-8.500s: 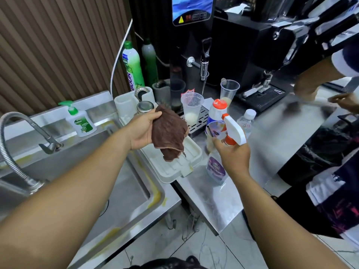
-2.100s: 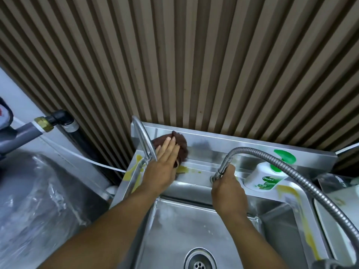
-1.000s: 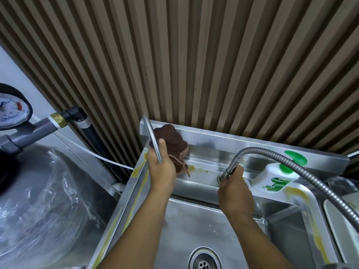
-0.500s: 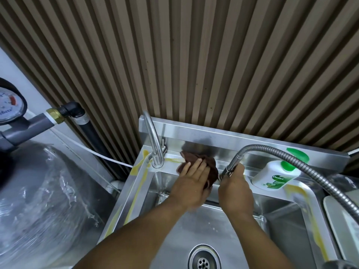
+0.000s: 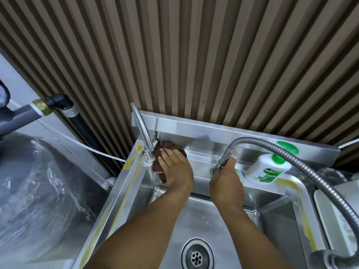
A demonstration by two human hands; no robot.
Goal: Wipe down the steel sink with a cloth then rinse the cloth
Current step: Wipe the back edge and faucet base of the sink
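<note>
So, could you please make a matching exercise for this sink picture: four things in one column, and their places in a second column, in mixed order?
Column 1:
1. brown cloth
2. Dettol soap bottle
3. drain
4. flexible steel hose

Column 2:
a. in the bottom of the basin
b. under the left hand, beside the gooseneck tap
c. standing on the back ledge, at the right
d. held near its base by the right hand, arching over to the right

Pairs: 1-b, 2-c, 3-a, 4-d
</note>
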